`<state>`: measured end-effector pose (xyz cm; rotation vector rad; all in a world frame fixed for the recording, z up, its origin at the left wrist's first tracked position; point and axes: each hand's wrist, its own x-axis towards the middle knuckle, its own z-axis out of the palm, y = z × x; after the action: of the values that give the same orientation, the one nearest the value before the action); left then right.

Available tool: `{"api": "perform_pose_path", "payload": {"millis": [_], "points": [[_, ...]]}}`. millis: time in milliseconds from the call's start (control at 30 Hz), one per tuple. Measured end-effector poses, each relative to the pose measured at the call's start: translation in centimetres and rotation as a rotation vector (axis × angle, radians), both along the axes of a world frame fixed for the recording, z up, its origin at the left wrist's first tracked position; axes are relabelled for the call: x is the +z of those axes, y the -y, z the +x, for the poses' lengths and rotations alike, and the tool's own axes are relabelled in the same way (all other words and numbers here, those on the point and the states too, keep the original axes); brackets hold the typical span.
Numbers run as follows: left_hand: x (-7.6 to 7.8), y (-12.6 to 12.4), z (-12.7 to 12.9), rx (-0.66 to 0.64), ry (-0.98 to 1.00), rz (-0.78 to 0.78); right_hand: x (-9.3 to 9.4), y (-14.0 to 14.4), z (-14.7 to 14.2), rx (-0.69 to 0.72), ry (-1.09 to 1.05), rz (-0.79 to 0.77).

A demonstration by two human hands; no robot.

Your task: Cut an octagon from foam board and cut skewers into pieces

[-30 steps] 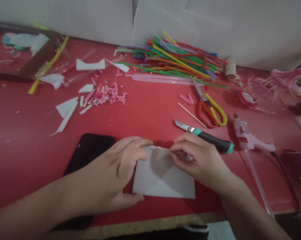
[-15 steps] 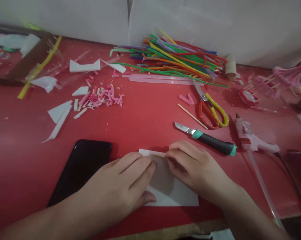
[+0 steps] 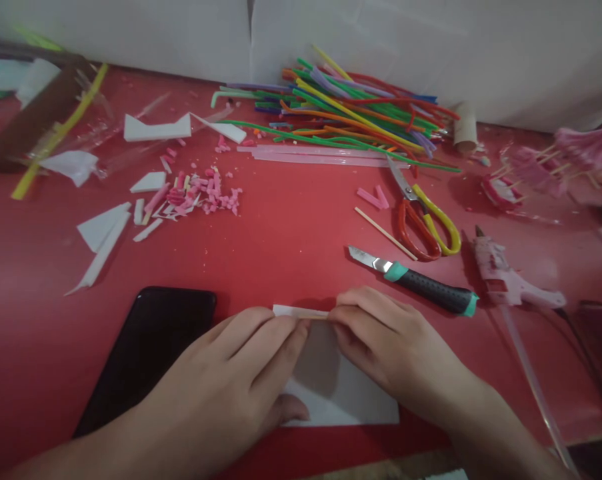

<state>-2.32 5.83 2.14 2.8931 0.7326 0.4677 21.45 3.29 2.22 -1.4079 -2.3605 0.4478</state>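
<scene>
While the right hand (image 3: 391,340) pinches the thin stick (image 3: 315,317) by one end, fingertips of the left hand (image 3: 245,373) meet the other, grip unclear, so it spans between both, long axis sideways, near the white sheet's (image 3: 351,397) far edge.

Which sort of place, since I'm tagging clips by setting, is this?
Probably a craft work area: a pile of colorful pipe cleaners, a pink hot glue gun and a utility knife lie on the red tabletop.
</scene>
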Motion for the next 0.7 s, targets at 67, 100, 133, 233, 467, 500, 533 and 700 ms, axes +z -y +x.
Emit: {"api": "perform_pose_path", "payload": {"millis": [67,100,133,233,467,500,533,700], "points": [[0.03,-0.01,0.08,0.001,0.006,-0.007,-0.02,-0.02,0.03,-0.003,-0.003,-0.005],[0.01,-0.05,0.12,0.0,0.006,-0.009,-0.04,-0.04,0.04,-0.005,-0.005,-0.007],[-0.03,-0.09,0.16,0.0,0.006,-0.005,-0.05,-0.05,0.04,-0.005,-0.008,-0.009],[-0.2,-0.23,0.21,0.004,0.001,0.009,-0.1,-0.05,0.03,-0.005,-0.019,-0.011],[-0.22,-0.16,0.13,-0.003,-0.01,-0.006,-0.12,0.01,-0.07,0.006,-0.03,0.018],[-0.2,-0.14,0.11,0.0,-0.016,-0.014,-0.1,0.01,-0.05,0.003,-0.035,0.021],[-0.19,-0.13,0.08,0.003,-0.024,-0.023,-0.07,0.0,-0.01,0.0,-0.043,0.018],[-0.3,-0.15,-0.07,0.005,-0.031,-0.028,0.36,-0.26,0.33,-0.025,-0.108,-0.041]]}}
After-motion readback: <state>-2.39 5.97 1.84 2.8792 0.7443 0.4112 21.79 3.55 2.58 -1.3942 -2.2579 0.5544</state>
